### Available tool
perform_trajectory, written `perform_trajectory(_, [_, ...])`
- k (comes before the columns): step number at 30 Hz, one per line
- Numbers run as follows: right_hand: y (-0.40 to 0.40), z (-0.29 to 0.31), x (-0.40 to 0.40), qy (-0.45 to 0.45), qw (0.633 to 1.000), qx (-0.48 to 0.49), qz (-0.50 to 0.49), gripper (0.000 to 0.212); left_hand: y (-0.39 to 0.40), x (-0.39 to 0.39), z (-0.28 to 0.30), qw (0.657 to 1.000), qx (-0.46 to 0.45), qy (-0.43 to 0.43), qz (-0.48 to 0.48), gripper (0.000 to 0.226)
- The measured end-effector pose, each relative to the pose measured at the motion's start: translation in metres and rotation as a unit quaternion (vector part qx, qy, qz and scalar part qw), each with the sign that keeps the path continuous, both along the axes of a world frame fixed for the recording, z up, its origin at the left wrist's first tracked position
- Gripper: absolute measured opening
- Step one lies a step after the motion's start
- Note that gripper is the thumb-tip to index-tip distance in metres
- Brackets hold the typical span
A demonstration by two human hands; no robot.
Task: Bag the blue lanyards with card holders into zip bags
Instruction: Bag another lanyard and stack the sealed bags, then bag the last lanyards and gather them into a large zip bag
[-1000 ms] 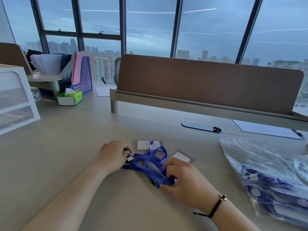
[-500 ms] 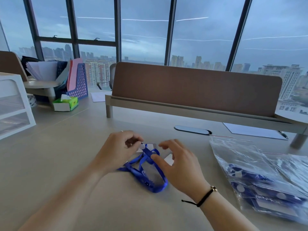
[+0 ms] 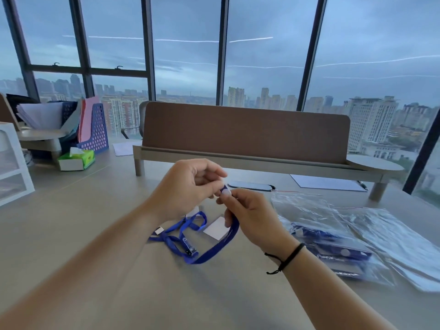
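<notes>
Progress is partial. To the right, zip bags are lying on the desk, at least one already holding blue lanyards. One blue lanyard is still unbagged: the left hand and right hand are both pinching its raised end between thumb and fingertips, while the rest is trailing in loops on the desk beside a card holder. Its bagging is remaining. No writing is legible; the green tissue box is appearing too blurred to read.

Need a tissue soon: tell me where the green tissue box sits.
In the head view, the green tissue box sits far left on the desk, just before the blue file rack.
</notes>
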State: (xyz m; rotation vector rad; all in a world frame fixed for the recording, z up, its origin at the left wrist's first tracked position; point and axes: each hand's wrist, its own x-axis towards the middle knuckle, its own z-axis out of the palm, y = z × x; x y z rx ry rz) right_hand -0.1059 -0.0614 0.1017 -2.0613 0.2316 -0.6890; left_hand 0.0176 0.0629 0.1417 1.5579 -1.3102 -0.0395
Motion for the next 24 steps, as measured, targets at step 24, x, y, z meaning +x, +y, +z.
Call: perform_trajectory(24, [-0.048, 0.004, -0.106, -0.024, 0.989, 0.139, -0.049, 0.033, -0.023, 0.025, -0.025, 0.949, 0.052, 0.151, 0.273, 0.013])
